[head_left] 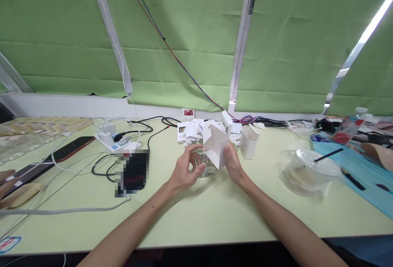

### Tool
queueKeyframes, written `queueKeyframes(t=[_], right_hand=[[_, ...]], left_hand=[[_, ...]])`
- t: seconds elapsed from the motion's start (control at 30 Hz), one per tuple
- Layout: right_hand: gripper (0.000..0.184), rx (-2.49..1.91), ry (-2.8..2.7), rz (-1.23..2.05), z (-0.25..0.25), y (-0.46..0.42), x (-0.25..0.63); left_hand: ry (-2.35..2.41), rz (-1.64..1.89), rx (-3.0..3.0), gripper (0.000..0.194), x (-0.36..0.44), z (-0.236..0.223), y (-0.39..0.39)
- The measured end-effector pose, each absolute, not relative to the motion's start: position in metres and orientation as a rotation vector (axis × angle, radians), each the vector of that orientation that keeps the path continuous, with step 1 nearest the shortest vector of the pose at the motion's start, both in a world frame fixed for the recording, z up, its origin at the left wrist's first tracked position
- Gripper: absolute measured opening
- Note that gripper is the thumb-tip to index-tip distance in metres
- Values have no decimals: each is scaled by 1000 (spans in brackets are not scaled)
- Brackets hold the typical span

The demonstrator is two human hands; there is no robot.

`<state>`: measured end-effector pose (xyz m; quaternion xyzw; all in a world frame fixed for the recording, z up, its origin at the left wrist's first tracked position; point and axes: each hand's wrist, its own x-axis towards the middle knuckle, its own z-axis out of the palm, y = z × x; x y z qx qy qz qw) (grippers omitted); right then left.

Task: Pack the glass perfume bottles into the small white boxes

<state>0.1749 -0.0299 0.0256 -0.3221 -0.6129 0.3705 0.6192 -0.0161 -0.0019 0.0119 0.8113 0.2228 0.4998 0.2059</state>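
In the head view, my right hand [233, 164] grips an open white paper box [218, 149], which is tilted with its flap side facing left. My left hand [186, 166] is just left of the box, thumb and fingers apart in a curve, beside a clear glass container [208, 171]. The box hides part of that container, and I cannot tell whether the left fingers touch it. Behind both hands lies a pile of small white paper pieces [192, 130], some with pictures. Another white box [249, 142] stands upright to the right.
A blurred dark phone-like object [133, 173] lies left of my arms, near a power strip [118, 144] with tangled cables. To the right stand a lidded plastic cup [317, 162] with a black straw and a clear bottle [350, 125]. Another person's hand [7, 181] shows at far left.
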Motion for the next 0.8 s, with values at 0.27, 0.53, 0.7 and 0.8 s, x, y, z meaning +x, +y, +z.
queueKeyframes(t=[0.27, 0.53, 0.7, 0.8], right_hand=[[62, -718, -1376, 908, 25, -29, 174], [59, -694, -1382, 932, 23, -28, 174], [58, -690, -1389, 925, 20, -26, 175], [60, -699, -1394, 934, 17, -24, 175]], left_hand=[[622, 1402, 2301, 44, -15, 15, -2], [615, 1431, 2327, 43, -14, 19, -4], [653, 1412, 2321, 44, -14, 19, -4], [679, 1396, 2318, 45, -15, 19, -4]])
